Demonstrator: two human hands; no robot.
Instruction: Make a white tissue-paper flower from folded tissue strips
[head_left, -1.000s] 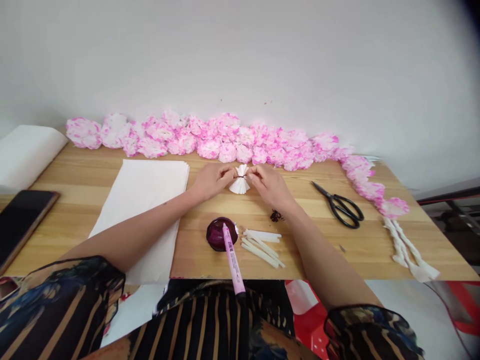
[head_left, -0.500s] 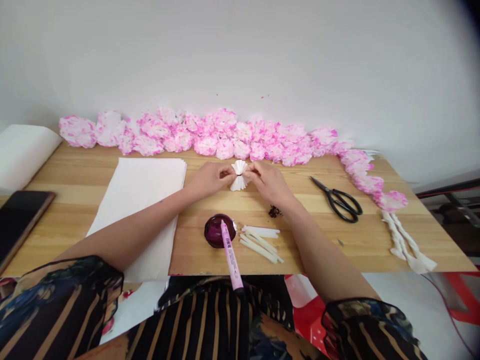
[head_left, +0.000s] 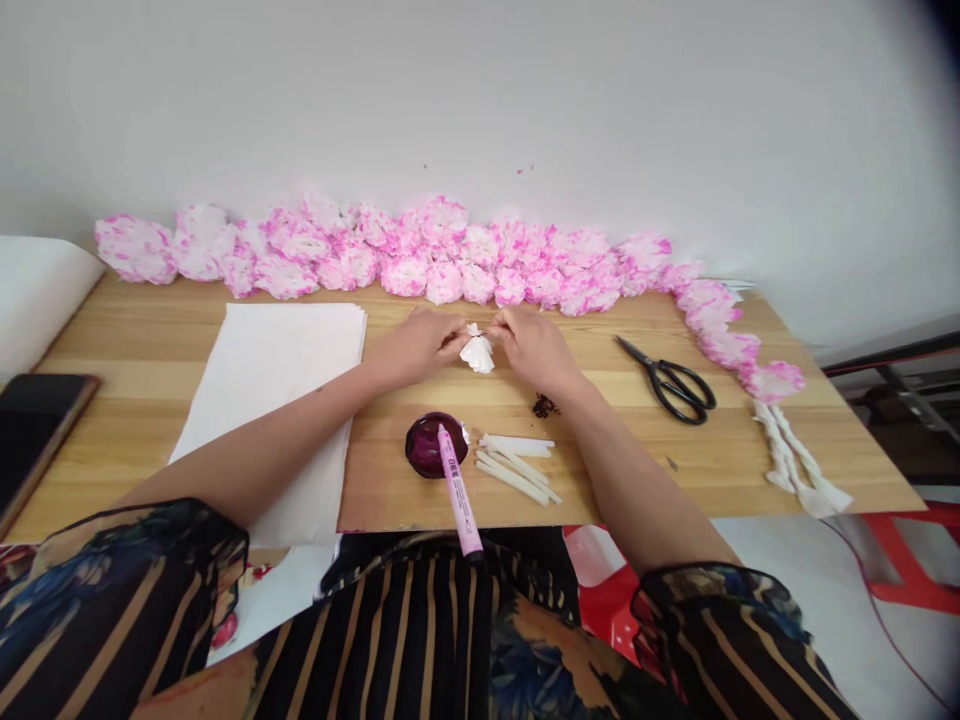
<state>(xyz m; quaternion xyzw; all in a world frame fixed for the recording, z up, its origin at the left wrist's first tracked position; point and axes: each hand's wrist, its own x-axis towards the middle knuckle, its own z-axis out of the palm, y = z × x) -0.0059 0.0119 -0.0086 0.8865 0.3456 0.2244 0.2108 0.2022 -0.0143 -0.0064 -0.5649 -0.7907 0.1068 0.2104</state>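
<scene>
Two bare hands meet over the wooden table (head_left: 420, 400), with a small bunch of folded white paper (head_left: 478, 356) between them. One pink pen (head_left: 459, 490) has dark Chinese writing down its side. The big letters look like 白板笔, but the small print under them is too tiny to read. Its pink tip lies over a round dark dish (head_left: 414, 462) with purple in it, and its black end sticks out past the table's near edge. The left hand (head_left: 433, 345) comes in from the left, palm down, with its thumb and first finger closed on the paper. The right hand (head_left: 534, 348) comes from the other side, also bent in, and its fingertips pinch there too. A thin dark line crosses the paper's narrow middle, maybe a tie. The paper spreads out like a fan below it. White sticks (head_left: 517, 478) and a little pile of dark bits (head_left: 544, 406) lie near the right arm. Black scissors (head_left: 655, 370) lie farther right. Pink and white paper flowers (head_left: 442, 282) line the back by the wall.
</scene>
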